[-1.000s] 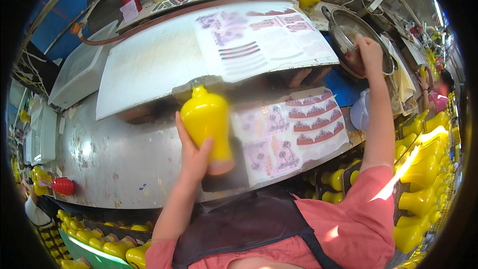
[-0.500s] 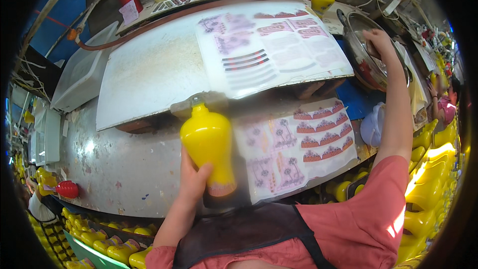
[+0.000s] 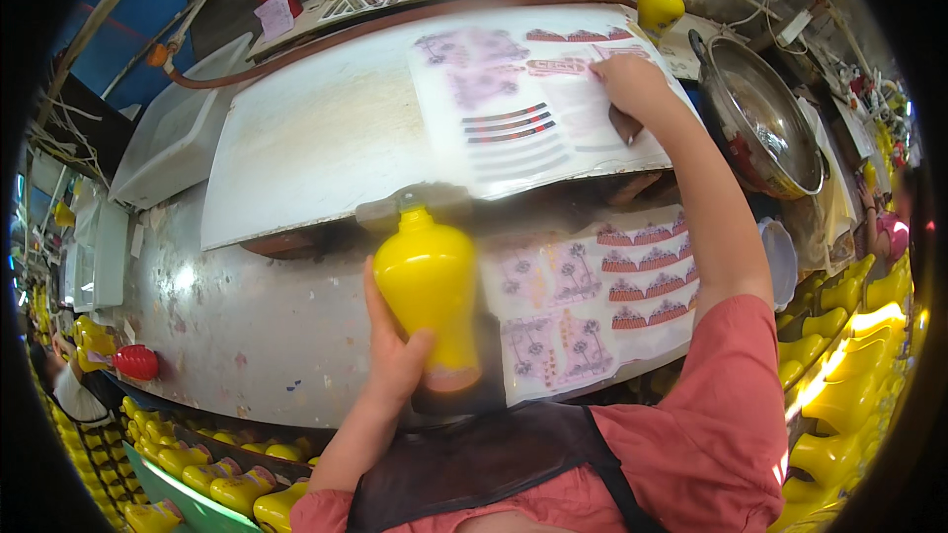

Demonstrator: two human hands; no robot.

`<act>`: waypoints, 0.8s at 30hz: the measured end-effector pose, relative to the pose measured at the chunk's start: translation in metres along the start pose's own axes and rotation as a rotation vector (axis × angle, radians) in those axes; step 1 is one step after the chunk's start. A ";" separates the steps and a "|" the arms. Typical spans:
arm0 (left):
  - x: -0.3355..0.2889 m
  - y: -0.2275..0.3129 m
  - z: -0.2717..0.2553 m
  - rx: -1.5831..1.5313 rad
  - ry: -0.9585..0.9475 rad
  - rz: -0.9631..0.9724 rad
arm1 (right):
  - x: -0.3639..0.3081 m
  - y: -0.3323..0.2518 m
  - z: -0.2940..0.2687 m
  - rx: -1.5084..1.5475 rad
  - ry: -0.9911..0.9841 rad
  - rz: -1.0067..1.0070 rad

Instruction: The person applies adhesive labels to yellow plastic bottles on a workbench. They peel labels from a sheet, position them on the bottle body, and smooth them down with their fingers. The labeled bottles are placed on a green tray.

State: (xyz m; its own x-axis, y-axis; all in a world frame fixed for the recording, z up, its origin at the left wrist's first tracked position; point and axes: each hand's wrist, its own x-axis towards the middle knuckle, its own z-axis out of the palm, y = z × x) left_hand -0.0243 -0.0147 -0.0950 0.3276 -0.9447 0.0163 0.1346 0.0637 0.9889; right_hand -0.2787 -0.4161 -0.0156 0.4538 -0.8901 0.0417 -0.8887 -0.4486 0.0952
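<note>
A glossy yellow vase (image 3: 427, 271) with a patterned band round its foot is held by my left hand (image 3: 397, 360). That hand wraps its lower left side, thumb in front. The vase's neck points away from me, at a blurred grey-brown bracket (image 3: 370, 212) by the white board's front edge. My right hand (image 3: 637, 89) is over the wet sheet of printed decals (image 3: 513, 163) on the board. Its fingertips are bent down at the red-and-purple decals, and a dark brown flat piece (image 3: 624, 125) juts from under the palm. What the fingertips touch is partly hidden.
A metal basin (image 3: 760, 109) stands right of the white board (image 3: 306, 128). A second decal sheet (image 3: 592, 306) lies nearer me. Another yellow vase (image 3: 660, 8) is at the back right, a white tub (image 3: 178, 128) at left. Racks of yellow vases (image 3: 237, 494) line the near side.
My right hand has left the metal basin and moved left onto the decal sheet. The left hand keeps holding the vase; the whole view has shifted slightly.
</note>
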 end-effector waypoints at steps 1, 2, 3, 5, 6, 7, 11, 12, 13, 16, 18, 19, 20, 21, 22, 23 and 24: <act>0.000 0.000 0.000 -0.037 -0.003 -0.006 | -0.015 -0.007 -0.006 -0.053 -0.046 -0.010; 0.000 0.000 0.000 -0.023 -0.005 0.001 | -0.032 -0.014 -0.012 -0.111 -0.088 -0.019; 0.000 0.000 0.000 -0.036 -0.009 0.001 | -0.051 -0.019 -0.018 -0.090 -0.110 -0.028; 0.001 -0.001 0.000 -0.049 -0.017 -0.018 | -0.086 -0.026 -0.028 -0.031 -0.106 -0.089; 0.001 -0.002 -0.001 -0.051 -0.020 -0.037 | -0.098 -0.028 -0.031 0.049 -0.071 -0.046; 0.001 -0.004 -0.001 -0.080 -0.030 -0.058 | -0.107 -0.029 -0.034 0.150 -0.008 -0.025; 0.002 -0.008 -0.004 -0.064 -0.036 -0.109 | -0.119 -0.035 -0.032 0.289 0.250 -0.076; 0.002 -0.008 -0.005 -0.053 -0.037 -0.110 | -0.120 -0.039 -0.028 0.306 0.290 -0.181; 0.003 -0.008 -0.006 -0.074 -0.039 -0.108 | -0.123 -0.042 -0.026 0.224 0.276 -0.197; 0.004 -0.008 -0.005 -0.069 -0.053 -0.041 | -0.139 -0.051 -0.017 0.008 0.036 -0.049; 0.005 -0.007 -0.004 -0.081 -0.064 -0.015 | -0.149 -0.051 -0.014 0.072 0.137 -0.077; 0.005 -0.006 -0.004 -0.092 -0.063 -0.011 | -0.153 -0.051 -0.010 0.117 0.206 -0.127; 0.006 -0.005 -0.003 -0.090 -0.069 -0.030 | -0.156 -0.050 -0.007 0.149 0.266 -0.156; 0.005 -0.003 -0.004 -0.094 -0.072 -0.025 | -0.158 -0.050 -0.003 0.136 0.306 -0.194; 0.006 -0.002 -0.004 -0.086 -0.057 -0.066 | -0.161 -0.049 0.002 0.048 0.270 -0.127; 0.005 0.001 -0.004 -0.098 -0.073 -0.051 | -0.163 -0.049 0.007 -0.021 0.313 -0.129; 0.006 0.003 -0.005 -0.080 -0.076 -0.064 | -0.165 -0.048 0.011 -0.056 0.337 -0.113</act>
State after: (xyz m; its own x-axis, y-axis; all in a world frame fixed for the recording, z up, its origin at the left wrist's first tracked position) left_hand -0.0173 -0.0186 -0.0926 0.2445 -0.9691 -0.0325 0.2281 0.0249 0.9733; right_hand -0.3118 -0.2489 -0.0377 0.5533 -0.7548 0.3523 -0.8310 -0.5290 0.1719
